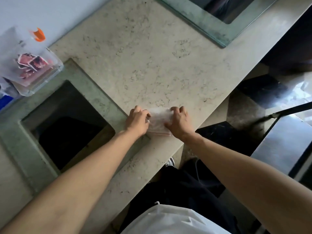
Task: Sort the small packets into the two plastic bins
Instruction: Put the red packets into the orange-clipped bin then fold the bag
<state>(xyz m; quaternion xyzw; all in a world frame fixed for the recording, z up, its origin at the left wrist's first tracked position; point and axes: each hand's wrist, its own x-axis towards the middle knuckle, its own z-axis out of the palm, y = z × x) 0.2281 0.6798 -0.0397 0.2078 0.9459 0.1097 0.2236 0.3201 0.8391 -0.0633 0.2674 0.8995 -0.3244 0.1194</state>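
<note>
A clear zip bag (158, 121) with a pinkish seal strip lies flat on the marble counter (152, 65) near its front edge. My left hand (137, 121) presses its left side, fingers curled on the plastic. My right hand (179, 122) presses its right side the same way. What is inside the bag is too pale to tell. At the far left stands a clear plastic bin (33, 65) holding several red and white small packets (32, 64). Only one bin is plainly visible.
A square dark opening (67, 125) with a greenish rim is cut into the counter just left of my left hand. Another glass-edged opening (224, 12) sits at the top. An orange clip (39, 34) shows behind the bin. Right of the counter edge the floor drops away.
</note>
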